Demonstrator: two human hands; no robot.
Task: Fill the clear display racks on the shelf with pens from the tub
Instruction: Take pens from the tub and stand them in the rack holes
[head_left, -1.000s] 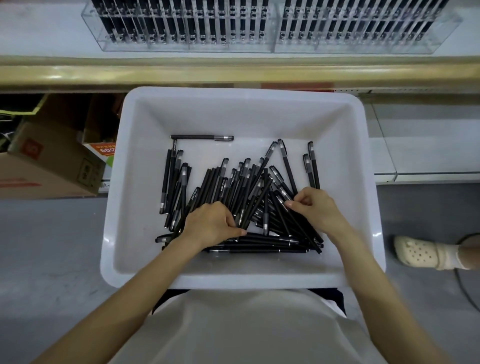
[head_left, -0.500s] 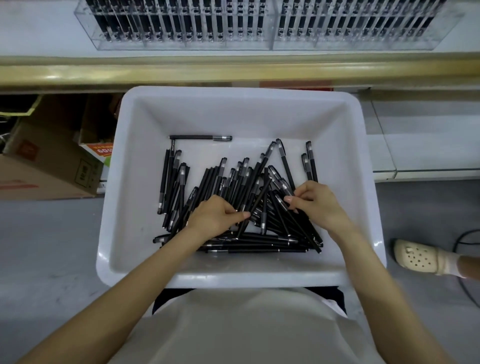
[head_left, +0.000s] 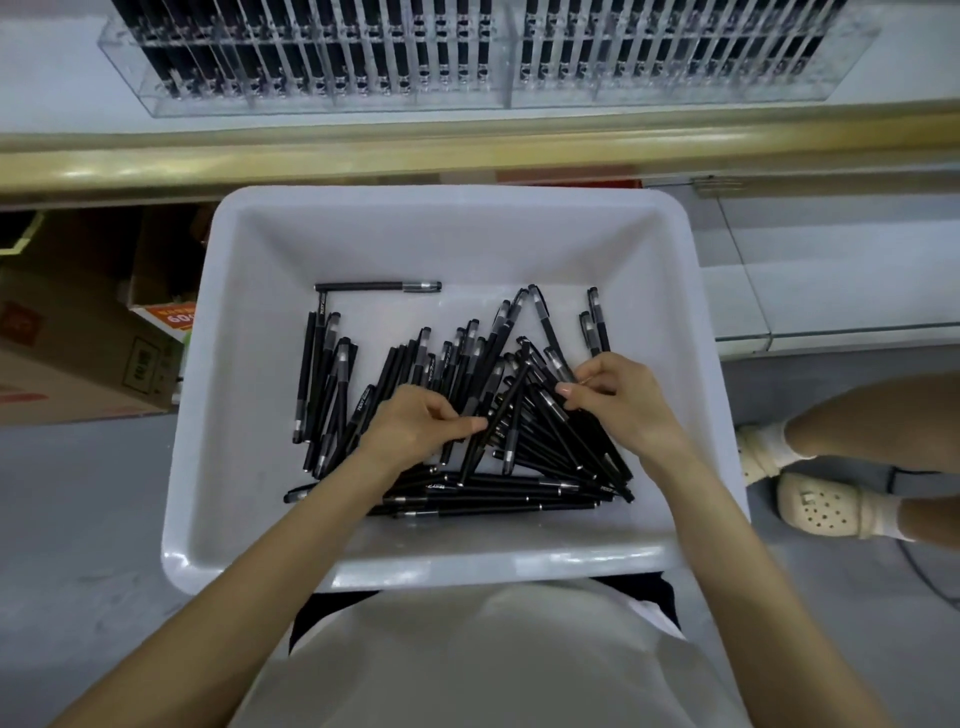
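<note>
A white plastic tub (head_left: 249, 540) sits in front of me with several black pens (head_left: 337, 384) heaped on its floor. My left hand (head_left: 415, 431) is down in the pile, its thumb and fingers pinching a black pen (head_left: 493, 421) that tilts up out of the heap. My right hand (head_left: 618, 400) lies on the right side of the pile, its curled fingers gripping other pens there. One pen (head_left: 374, 286) lies alone toward the tub's far side. The clear display racks (head_left: 322, 98) stand on the shelf above, their slots holding black pens.
A gold-coloured shelf edge (head_left: 467, 150) runs across just beyond the tub. Cardboard boxes (head_left: 78, 353) sit under the shelf at the left. Another person's legs and pale clogs (head_left: 826, 509) stand on the grey floor at the right, beside a dark cable.
Both hands have shifted a little farther into the pile and closer together. A pen has tipped up between them. The other person's feet have stepped closer at the right.
</note>
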